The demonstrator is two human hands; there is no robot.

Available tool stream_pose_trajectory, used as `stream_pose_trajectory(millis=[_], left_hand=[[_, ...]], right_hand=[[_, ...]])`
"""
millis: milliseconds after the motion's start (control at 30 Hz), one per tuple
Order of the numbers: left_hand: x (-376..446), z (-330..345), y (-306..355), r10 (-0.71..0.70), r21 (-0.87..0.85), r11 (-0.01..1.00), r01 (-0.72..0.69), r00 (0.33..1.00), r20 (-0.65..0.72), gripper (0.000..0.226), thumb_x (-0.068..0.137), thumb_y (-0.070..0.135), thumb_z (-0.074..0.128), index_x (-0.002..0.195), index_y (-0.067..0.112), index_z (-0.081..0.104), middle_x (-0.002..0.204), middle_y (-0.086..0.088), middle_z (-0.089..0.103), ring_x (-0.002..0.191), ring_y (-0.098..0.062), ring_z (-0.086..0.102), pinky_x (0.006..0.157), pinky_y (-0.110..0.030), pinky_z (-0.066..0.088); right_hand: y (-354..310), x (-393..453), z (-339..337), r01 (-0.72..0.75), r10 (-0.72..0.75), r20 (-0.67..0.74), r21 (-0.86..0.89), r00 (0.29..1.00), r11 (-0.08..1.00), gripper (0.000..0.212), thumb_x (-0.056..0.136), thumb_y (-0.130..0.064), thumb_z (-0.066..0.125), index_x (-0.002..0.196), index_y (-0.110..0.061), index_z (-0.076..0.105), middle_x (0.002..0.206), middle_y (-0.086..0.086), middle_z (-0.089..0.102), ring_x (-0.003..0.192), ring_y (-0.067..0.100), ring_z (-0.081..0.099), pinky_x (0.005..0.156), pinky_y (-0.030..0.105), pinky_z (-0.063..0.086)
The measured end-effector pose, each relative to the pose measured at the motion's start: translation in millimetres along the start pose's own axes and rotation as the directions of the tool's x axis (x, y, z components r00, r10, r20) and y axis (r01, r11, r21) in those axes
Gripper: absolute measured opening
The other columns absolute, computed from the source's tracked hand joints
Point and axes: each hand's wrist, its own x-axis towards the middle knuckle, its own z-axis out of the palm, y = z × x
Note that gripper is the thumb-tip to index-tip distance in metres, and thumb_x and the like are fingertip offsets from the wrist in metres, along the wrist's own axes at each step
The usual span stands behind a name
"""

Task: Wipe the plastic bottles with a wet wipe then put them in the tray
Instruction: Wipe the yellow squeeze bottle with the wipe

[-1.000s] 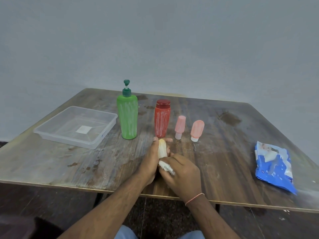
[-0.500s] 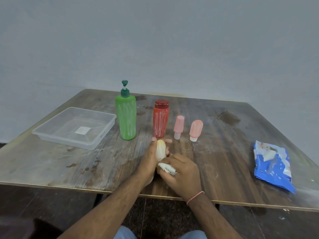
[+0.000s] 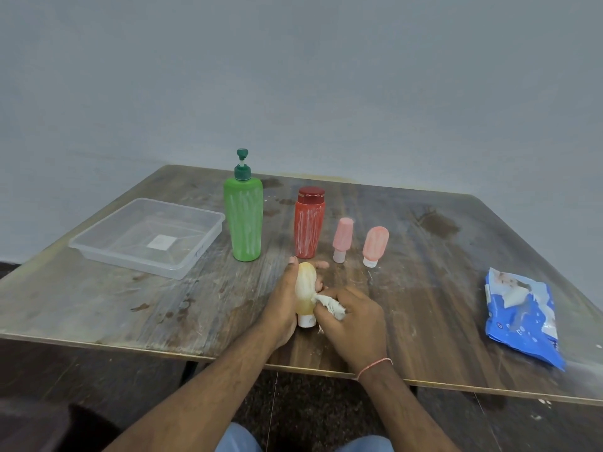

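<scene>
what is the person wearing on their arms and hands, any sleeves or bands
Both forearms are bare, with no sleeves or gloves in view. The right hand has a thin pinkish-red thread band round its wrist. The left hand and its wrist carry nothing.

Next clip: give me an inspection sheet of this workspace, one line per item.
Surface: worn wooden table, stained.
Job's things: yellow bottle being wiped with wet wipe; green pump bottle, red bottle, two pink bottles upright, streaked white; tray holds no bottles.
Clutter: blue wipes pack.
Hands: left hand holds yellow bottle; right hand grips wipe.
Cables: nothing seen.
Surroundings: plain grey wall.
</scene>
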Motion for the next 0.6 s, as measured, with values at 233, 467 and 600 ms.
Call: stream_pose_trajectory(millis=[233,467,600], left_hand=[[0.2,-0.1,0.6,-0.019,-0.046,0.999,0.02,1.0,0.019,0.071,0.111,0.059,0.02,0.124,0.012,0.072,0.092,-0.017,0.054,0.082,-0.021,0.061,0.075,-0.036,0.056],[1.0,0.0,-1.6,0.042,0.001,0.999,-0.042,0.998,-0.039,0.069,0.113,0.054,0.018,0.117,0.012,0.072,0.09,-0.004,0.067,0.084,-0.015,0.068,0.074,-0.031,0.059],[-0.9,-3.5,-0.3,0.16,0.331,0.936,-0.124,0.983,-0.085,0.054,0.114,0.052,0.019,0.123,0.033,0.069,0.115,0.01,0.071,0.107,-0.011,0.066,0.095,-0.029,0.053]], right_hand=[[-2.4,1.0,-1.3,-0.036,0.035,0.018,0.054,0.999,0.998,0.011,0.082,-0.036,0.073,0.089,-0.031,0.081,0.082,-0.018,0.071,0.076,0.004,0.067,0.064,0.032,0.055],[-1.5,3.1,-2.4,-0.069,0.061,0.066,0.123,0.996,0.99,0.02,0.08,-0.01,0.085,0.083,-0.03,0.082,0.079,-0.029,0.067,0.078,-0.001,0.066,0.066,0.005,0.041],[2.2,5.1,-3.1,-0.106,0.096,0.103,0.101,0.99,0.989,0.015,0.082,-0.019,0.084,0.085,-0.033,0.081,0.078,-0.024,0.068,0.08,0.003,0.067,0.065,0.008,0.044]])
